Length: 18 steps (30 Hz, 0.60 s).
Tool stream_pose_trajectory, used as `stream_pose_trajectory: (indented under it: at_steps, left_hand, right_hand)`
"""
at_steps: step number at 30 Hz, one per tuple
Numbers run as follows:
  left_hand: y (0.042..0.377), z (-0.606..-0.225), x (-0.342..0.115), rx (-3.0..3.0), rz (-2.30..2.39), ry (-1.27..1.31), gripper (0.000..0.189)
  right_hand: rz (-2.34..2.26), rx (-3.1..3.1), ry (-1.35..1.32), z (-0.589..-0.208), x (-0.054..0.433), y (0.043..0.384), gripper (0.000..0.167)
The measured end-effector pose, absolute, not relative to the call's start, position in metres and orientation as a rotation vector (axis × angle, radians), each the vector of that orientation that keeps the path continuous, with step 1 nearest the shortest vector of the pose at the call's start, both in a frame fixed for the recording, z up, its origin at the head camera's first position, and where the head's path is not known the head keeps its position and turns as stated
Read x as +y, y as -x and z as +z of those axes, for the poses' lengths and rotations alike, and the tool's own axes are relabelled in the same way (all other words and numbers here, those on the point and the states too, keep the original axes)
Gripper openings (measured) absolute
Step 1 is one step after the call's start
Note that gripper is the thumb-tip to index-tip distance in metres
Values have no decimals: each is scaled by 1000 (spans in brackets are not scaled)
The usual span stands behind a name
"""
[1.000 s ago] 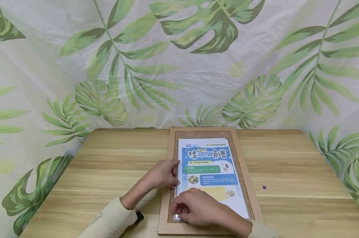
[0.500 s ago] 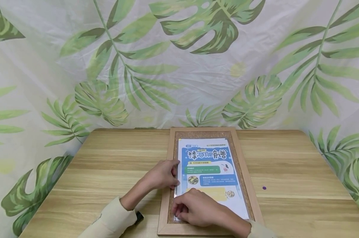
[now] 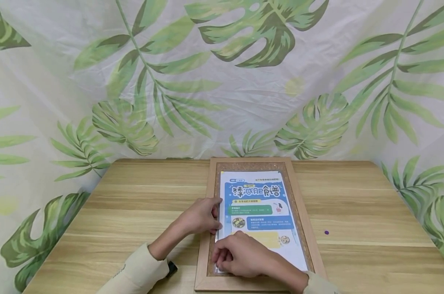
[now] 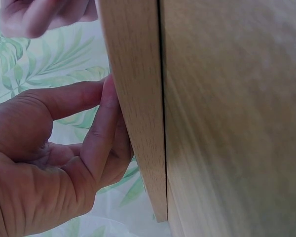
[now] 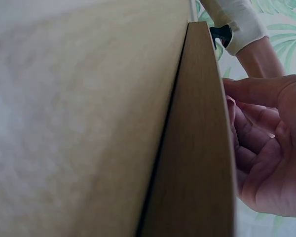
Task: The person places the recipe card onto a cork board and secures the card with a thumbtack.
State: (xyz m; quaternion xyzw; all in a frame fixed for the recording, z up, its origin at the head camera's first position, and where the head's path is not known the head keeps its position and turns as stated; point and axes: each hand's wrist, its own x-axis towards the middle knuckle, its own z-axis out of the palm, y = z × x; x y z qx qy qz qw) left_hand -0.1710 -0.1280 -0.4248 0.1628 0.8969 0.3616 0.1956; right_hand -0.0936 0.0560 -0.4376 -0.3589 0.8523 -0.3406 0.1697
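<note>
A printed sheet with a blue heading lies on a wood-framed cork board. My left hand rests fingertips and thumb at the sheet's left edge; the left wrist view shows them bunched against the board behind its wooden rim. My right hand bends over the sheet's lower left corner, fingers curled, thumb close to them. Whether anything is between those fingertips is hidden; the rim covers them in the right wrist view. A small yellow dot and a small dark dot mark the sheet's top corners.
On the wooden table, a small purple round piece lies right of the board. A black object shows beside the left cuff. A leaf-patterned cloth hangs behind the table.
My right thumb has drawn slightly nearer to its fingers at the sheet's lower left corner. The left hand, sheet and board stay in place.
</note>
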Motion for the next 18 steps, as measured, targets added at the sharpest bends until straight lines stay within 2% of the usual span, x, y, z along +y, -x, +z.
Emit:
stream_pose_trajectory:
  at_steps: [18]
  left_hand:
    - [171,-427,-128,2533,1001,-458,77]
  right_hand:
    - [-967,2456,934,-440,55,95,16]
